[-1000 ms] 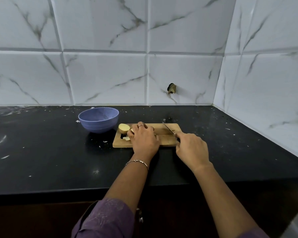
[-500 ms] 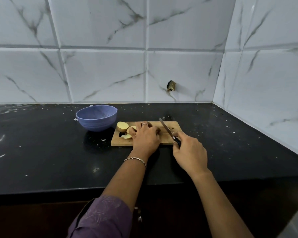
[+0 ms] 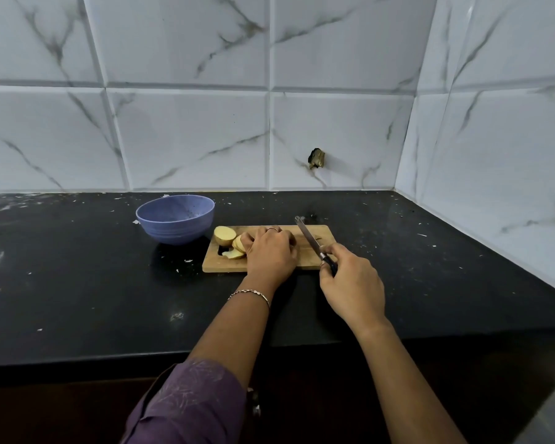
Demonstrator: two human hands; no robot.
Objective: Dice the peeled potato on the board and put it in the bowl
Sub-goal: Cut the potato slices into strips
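Left grip (image 3: 271, 251) holds potato (image 3: 237, 245) on board (image 3: 225, 265); right grip (image 3: 353, 283) holds knife (image 3: 308, 237) alongside.

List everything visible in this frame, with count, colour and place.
countertop: one, black, scrap-flecked.
wall tiles: several, white marble, behind and right.
cutting board: one, wooden, mid-countertop.
bowl: one, lilac-blue, left of cutting board.
potato half: one, pale yellow, board's left end.
potato slices: several, pale yellow, beside it, partly hidden.
knife: one, steel blade, dark handle, over board's right part.
left hand: bracelet, ring, holds potato slices.
right hand: grips knife.
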